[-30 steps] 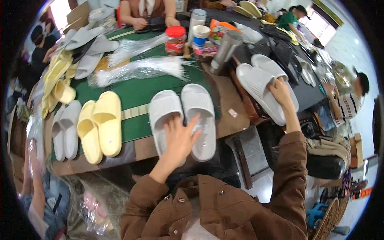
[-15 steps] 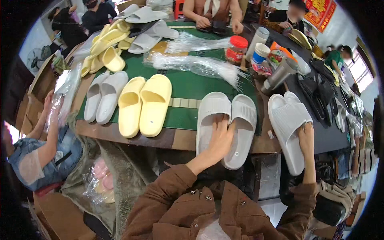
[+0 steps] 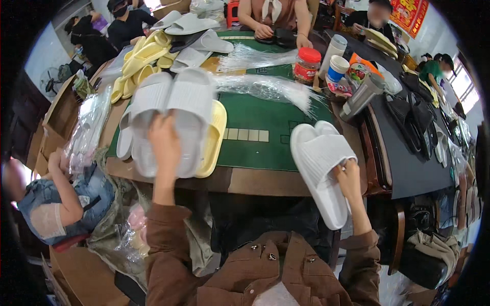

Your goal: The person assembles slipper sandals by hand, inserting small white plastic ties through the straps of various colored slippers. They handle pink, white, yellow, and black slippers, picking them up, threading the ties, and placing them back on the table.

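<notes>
My left hand (image 3: 164, 145) grips a pair of light grey slippers (image 3: 192, 115), its fingers inside the strap of one. The pair hangs in front of a yellow pair (image 3: 218, 135), which it mostly covers, and partly hides another grey pair (image 3: 124, 133) further left. Over the table's front edge, my right hand (image 3: 349, 178) holds more pale grey slippers (image 3: 321, 163) stacked together, with its fingers tucked in at the strap opening. How many are in that stack is partly hidden.
Yellow slippers (image 3: 148, 51) and grey slippers (image 3: 191, 24) are piled at the back left. White plastic ties (image 3: 265, 86) lie across the green mat (image 3: 245, 155). A red-lidded jar (image 3: 307, 64) and a steel flask (image 3: 362, 97) stand right. Opposite, a co-worker's hands (image 3: 264, 33) touch dark slippers.
My left hand has carried its grey pair leftward, from the table's middle to in front of the yellow pair. My right hand has shifted left with its slippers.
</notes>
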The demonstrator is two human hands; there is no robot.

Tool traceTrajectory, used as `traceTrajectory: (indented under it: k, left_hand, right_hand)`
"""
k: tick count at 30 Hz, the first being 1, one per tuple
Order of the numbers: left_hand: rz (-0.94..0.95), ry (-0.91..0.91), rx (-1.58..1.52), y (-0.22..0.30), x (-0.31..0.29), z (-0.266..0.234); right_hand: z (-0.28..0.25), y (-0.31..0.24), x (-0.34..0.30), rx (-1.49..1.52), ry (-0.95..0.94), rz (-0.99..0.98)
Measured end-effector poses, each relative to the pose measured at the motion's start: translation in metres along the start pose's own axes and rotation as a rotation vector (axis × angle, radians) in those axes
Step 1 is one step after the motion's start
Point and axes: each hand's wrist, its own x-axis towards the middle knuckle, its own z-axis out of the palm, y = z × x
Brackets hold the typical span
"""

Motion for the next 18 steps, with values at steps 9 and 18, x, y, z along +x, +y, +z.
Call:
traceTrajectory:
  k: [9,18]
  left_hand:
    - [-0.340,0.026,0.241,-0.173,-0.014,0.016]
    - [-0.270,0.254,0.064,-0.086,-0.007,-0.003]
  right_hand:
    - [0.054,-0.059,0.027,0.059,-0.087,-0.086]
    - [0.100,-0.084,0.039,0.418,-0.287,-0.037]
